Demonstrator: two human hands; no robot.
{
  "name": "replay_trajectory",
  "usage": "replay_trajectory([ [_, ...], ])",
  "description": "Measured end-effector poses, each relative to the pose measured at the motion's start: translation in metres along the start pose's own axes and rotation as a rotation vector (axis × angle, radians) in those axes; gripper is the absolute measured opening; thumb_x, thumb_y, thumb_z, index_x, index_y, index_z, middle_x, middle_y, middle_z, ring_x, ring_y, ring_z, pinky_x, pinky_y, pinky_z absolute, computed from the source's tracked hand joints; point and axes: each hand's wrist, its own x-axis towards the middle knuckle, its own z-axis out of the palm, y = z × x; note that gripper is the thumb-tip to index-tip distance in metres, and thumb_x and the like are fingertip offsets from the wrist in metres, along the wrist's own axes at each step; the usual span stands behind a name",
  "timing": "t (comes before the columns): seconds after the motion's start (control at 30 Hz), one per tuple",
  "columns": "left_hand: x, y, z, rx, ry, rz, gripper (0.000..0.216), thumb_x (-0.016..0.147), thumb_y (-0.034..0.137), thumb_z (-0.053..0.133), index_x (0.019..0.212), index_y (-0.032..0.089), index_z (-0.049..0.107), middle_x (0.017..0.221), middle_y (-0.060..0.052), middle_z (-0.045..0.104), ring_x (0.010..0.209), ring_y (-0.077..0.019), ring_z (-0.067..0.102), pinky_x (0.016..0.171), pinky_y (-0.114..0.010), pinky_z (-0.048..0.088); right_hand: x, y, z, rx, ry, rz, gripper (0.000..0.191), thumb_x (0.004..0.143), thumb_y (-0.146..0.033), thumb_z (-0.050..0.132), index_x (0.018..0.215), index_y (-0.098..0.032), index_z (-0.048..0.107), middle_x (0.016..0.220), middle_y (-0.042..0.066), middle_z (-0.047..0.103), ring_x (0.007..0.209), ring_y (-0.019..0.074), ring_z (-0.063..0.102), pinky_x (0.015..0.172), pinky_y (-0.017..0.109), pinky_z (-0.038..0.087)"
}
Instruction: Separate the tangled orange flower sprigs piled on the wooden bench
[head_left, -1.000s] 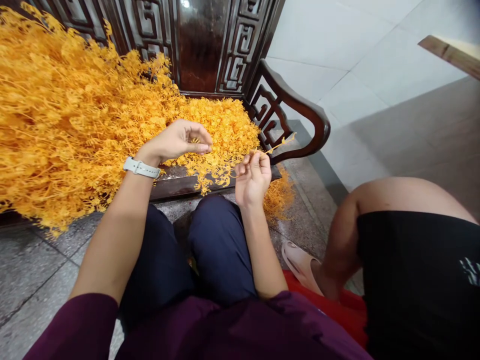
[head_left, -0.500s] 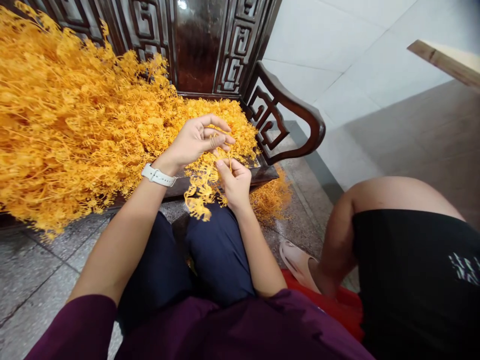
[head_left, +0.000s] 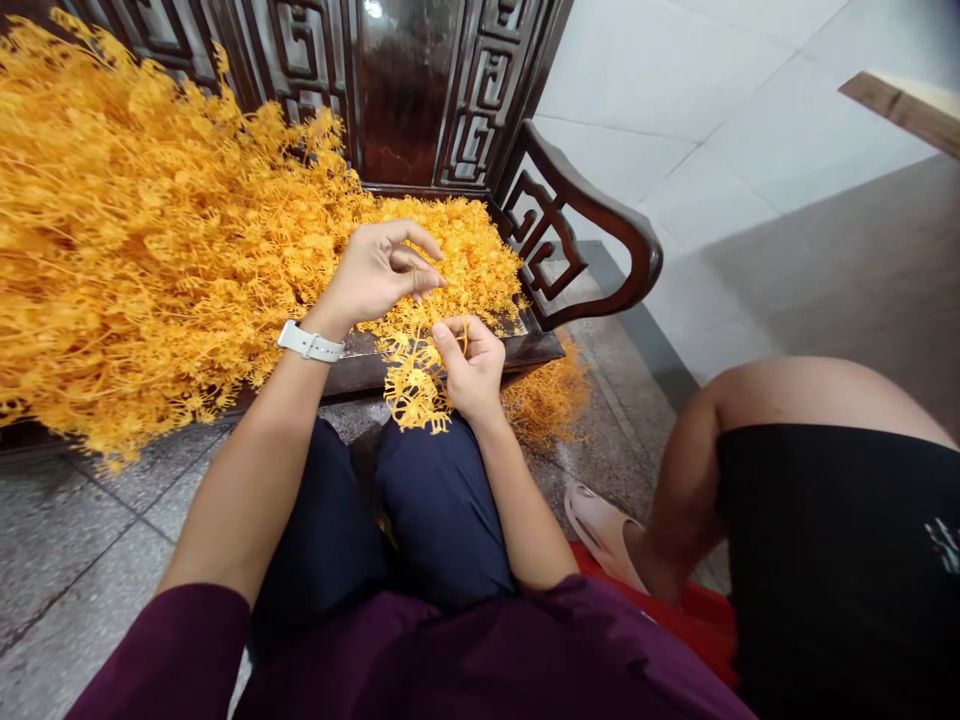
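My right hand (head_left: 475,372) is closed in a pinch on an orange plastic-looking flower sprig (head_left: 417,385). The sprig's frilly heads hang down to the left, above my knees, and a thin stem shows between the fingers. Up and to the left, my left hand (head_left: 386,262), with a pale watch strap on the wrist, has its thumb and fingertips drawn together. Whether anything small is between those fingertips I cannot make out. Behind both hands, a pile of the same orange sprigs (head_left: 165,250) lies heaped along a dark wooden bench (head_left: 360,374).
The bench has a carved backrest (head_left: 401,95) and a curved armrest (head_left: 645,255). More orange sprigs (head_left: 551,400) lie on the floor by the bench end. At right, another person's bent knee (head_left: 795,390) and a pale slipper (head_left: 600,525) are close by, near something red (head_left: 697,620).
My left hand has drawn a little down and left, apart from my right hand. The sprig has swung slightly and stays in my right hand. The view has shifted a little.
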Motion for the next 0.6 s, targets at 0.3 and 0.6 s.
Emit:
replay_trajectory([
  [0.3,0.009,-0.008,-0.062,-0.038,0.118,-0.087,0.052,0.086,0.070,0.072,0.111,0.025,0.065,0.086,-0.001,0.073,0.064,-0.0090,0.059,0.058,-0.027,0.046,-0.013,-0.002,-0.009,0.044,0.001,0.029,0.022,0.092,-0.043,0.074,0.087,-0.021,0.072,0.071,-0.002,0.058,0.057,0.0100,0.044,0.052,0.026,0.036],
  [0.6,-0.004,-0.001,-0.049,0.138,-1.117,-0.285,0.032,0.069,0.054,0.090,0.072,0.025,0.077,0.066,-0.006,0.075,0.050,-0.0174,0.067,0.042,-0.027,0.047,-0.008,0.014,-0.009,0.260,0.095,0.181,0.026,0.086,-0.043,0.080,0.088,-0.020,0.068,0.064,-0.007,0.047,0.048,0.0054,0.031,0.043,0.021,0.026],
])
